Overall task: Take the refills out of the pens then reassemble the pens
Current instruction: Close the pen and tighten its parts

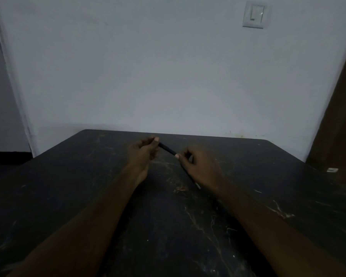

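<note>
Both hands are up over the middle of the bench (88, 176), and they are sharing one dark pen (168, 150) between them. The left hand (145, 151) is pinching the far end of the pen, thumb and fingertips curling in on it. The right hand (201, 165) is wrapping its fingers round the nearer stretch of the barrel. The pen is running on under that hand, slanting down toward the person, with its pale end peeking out below the heel of the palm. The pen is hanging in the air at a tilt, not lying on the bench.

That two-ended hold is looking like a set-up for twisting or pulling, with one hand bracing the barrel while the other is working the end piece. That is my reading only, since no seam or gap is showing in this dim light. Whether the refill is in or out of this pen, I cannot tell.

Writing? Nothing is reading off the pen, which is too dark and too small here. On the wall (148, 66) behind, a white light switch (253, 15) is sitting high to the right, with no lettering I can make out. At the bench's right edge a small white object (332, 170) is lying well apart from the hands. It is too blurred to say what it is or whether it is carrying any mark.
</note>
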